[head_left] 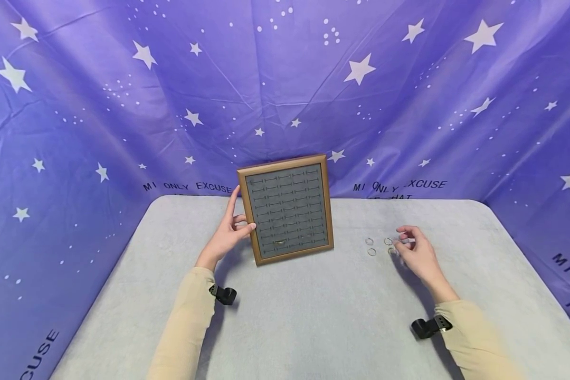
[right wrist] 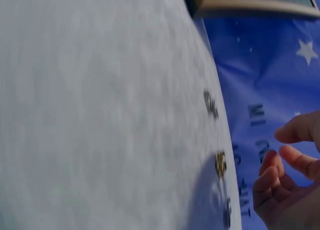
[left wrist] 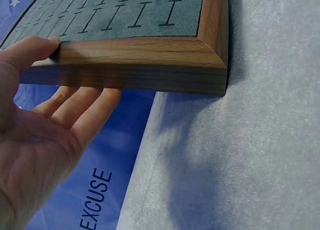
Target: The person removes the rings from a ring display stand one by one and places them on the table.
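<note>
A wood-framed ring display board (head_left: 290,203) with a grey slotted pad leans nearly upright against the backdrop. My left hand (head_left: 227,232) grips its left side, thumb on the front of the wooden frame (left wrist: 135,52) and fingers behind it. A gold-coloured ring (head_left: 279,242) sits in a low slot, and another small glint (head_left: 309,235) shows to its right. My right hand (head_left: 417,254) hovers over several loose rings (head_left: 372,252) on the table, its fingers loosely bent and nothing visible between them. In the right wrist view the rings (right wrist: 220,165) look blurred; the hand may hide some.
A pale grey table (head_left: 313,316) carries everything. Behind and at both sides hangs a purple-blue star-printed cloth (head_left: 266,79), close behind the display board. Each sleeve bears a small black wrist camera (head_left: 224,294).
</note>
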The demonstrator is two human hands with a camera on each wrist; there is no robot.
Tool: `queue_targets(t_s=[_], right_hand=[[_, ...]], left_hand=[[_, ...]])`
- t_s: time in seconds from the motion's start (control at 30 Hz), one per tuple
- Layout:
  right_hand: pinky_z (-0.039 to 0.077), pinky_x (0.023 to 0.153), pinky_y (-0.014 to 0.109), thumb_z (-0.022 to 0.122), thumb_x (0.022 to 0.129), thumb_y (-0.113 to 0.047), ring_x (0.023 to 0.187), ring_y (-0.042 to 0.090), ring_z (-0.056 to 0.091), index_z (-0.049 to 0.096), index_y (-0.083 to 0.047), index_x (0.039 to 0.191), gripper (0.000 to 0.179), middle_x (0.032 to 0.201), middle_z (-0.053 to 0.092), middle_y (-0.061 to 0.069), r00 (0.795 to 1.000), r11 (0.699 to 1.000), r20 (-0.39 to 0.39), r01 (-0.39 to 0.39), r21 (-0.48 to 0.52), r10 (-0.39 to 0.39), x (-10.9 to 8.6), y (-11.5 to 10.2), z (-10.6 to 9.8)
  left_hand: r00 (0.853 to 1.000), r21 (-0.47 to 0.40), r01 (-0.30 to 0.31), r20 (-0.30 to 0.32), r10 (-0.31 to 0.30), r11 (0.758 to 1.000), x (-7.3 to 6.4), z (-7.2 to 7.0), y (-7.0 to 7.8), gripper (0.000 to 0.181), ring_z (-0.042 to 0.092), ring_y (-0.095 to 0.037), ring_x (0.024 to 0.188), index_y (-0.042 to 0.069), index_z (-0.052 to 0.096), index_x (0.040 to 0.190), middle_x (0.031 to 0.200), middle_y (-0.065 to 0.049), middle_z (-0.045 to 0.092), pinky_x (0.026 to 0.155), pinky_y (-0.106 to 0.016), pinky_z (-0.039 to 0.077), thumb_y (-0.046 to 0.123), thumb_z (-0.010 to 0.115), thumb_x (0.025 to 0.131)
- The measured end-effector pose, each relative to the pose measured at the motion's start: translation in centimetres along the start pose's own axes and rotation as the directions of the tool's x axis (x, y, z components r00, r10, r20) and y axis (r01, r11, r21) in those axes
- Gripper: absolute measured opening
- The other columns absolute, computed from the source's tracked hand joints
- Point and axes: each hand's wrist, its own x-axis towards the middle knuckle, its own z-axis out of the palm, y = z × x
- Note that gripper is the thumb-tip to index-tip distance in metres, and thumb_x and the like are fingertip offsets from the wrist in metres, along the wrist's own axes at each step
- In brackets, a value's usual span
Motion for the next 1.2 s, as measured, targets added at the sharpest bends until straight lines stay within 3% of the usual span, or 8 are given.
queue_targets(t_s=[0.23,0.43,0.63,0.9,1.2], right_hand=[[0.05,0.042,0.029,0.058,0.09,0.003,0.061,0.016,0.058,0.049,0.005,0.124,0.035,0.106,0.052,0.022,0.999,0.998,0.04,0.0,0.068,-0.002,-0.3,-1.5,2.8],[0.048,0.044,0.025,0.059,0.088,0.005,0.065,0.013,0.057,0.053,0.005,0.12,0.032,0.101,0.054,0.019,0.996,0.995,0.082,0.035,0.092,-0.043,-0.5,-2.3,5.5],[0.046,0.04,0.025,0.058,0.088,0.006,0.061,0.02,0.056,0.052,0.005,0.119,0.031,0.1,0.053,0.02,0.986,0.989,0.156,0.027,0.149,-0.051,-0.7,-3.5,7.6],[0.044,0.037,0.027,0.058,0.09,0.006,0.06,0.024,0.057,0.054,0.003,0.119,0.029,0.099,0.056,0.017,0.973,0.981,0.221,0.015,0.191,-0.058,-0.7,-5.2,9.7],[0.044,0.044,0.021,0.056,0.091,0.009,0.073,0.044,0.061,0.054,0.008,0.117,0.026,0.098,0.058,0.026,0.955,0.961,0.273,0.033,0.276,-0.111,-0.9,-8.0,11.2]], left_hand=[[1.0,0.015,-0.002,-0.002,0.002,1.0,0.0,-0.1,0.0,0.1,0.063,-0.025,0.084,0.049,0.005,0.152,0.111,-0.027,0.058,0.071,-0.034,0.057,-0.008,0.06,0.091],[1.0,0.019,0.0,-0.003,0.0,1.0,0.0,-0.1,0.0,0.099,0.063,-0.023,0.084,0.047,0.004,0.153,0.109,-0.027,0.058,0.071,-0.033,0.057,-0.007,0.06,0.091],[1.0,0.017,-0.013,-0.004,0.013,1.0,0.1,0.0,-0.2,0.099,0.061,-0.024,0.086,0.044,0.003,0.154,0.107,-0.026,0.058,0.071,-0.035,0.057,-0.007,0.06,0.091],[1.0,0.018,0.0,-0.003,0.0,1.0,0.0,0.1,-0.1,0.099,0.062,-0.021,0.086,0.05,0.006,0.151,0.11,-0.026,0.058,0.072,-0.036,0.057,-0.006,0.061,0.091],[1.0,0.028,-0.001,0.003,0.001,1.0,0.0,-0.1,-0.2,0.098,0.061,-0.025,0.088,0.047,0.004,0.153,0.113,-0.028,0.057,0.072,-0.036,0.057,-0.004,0.061,0.092]])
